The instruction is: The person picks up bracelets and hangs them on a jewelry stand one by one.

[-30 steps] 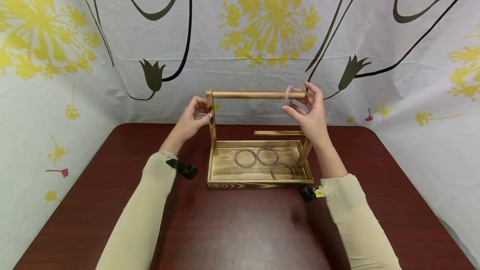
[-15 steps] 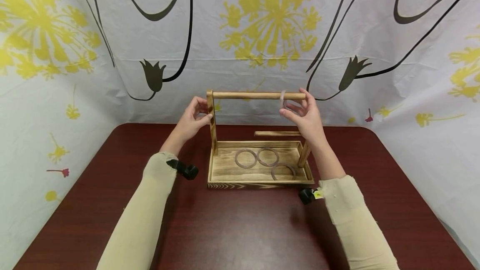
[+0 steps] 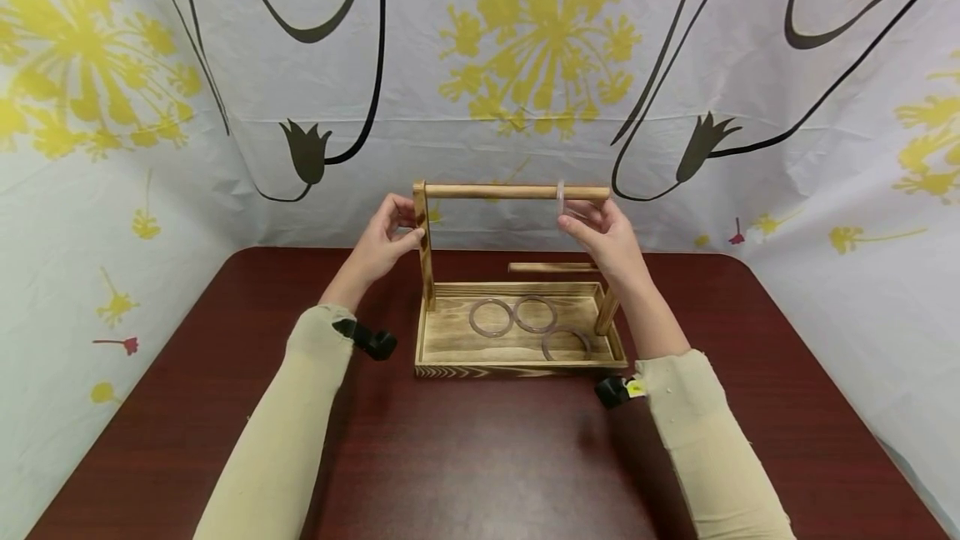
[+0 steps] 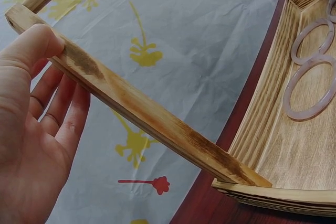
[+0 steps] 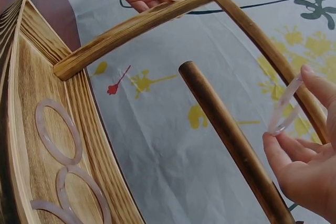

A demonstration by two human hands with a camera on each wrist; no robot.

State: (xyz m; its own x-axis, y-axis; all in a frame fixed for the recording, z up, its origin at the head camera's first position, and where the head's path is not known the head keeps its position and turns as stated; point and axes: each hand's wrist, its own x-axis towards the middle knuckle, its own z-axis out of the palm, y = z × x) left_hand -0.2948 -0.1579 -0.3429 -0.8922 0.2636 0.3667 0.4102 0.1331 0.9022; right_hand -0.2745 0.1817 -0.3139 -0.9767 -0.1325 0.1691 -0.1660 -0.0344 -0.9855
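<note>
A wooden bangle stand has a tray base [image 3: 517,369], a tall left post [image 3: 427,265] and a long upper rod [image 3: 495,190]. My left hand [image 3: 382,240] grips that post near its top, thumb on the near face, as the left wrist view shows too. At the rod's right end, my right hand [image 3: 615,244] pinches a translucent pale bangle [image 5: 286,106] between thumb and fingertips. The bangle encircles the rod, a little in from its free end. Three more pale pinkish bangles [image 3: 491,317] lie flat in the tray, close together.
A shorter lower rod [image 3: 551,267] juts left from the right post [image 3: 608,311], below my right hand. The stand rests on a dark red table [image 3: 465,448]. Behind hangs a white cloth [image 3: 480,157] with flower prints.
My right hand has slid the bangle left along the upper rod, away from its free end, and sits slightly lower. My left hand and the bangles in the tray have stayed put.
</note>
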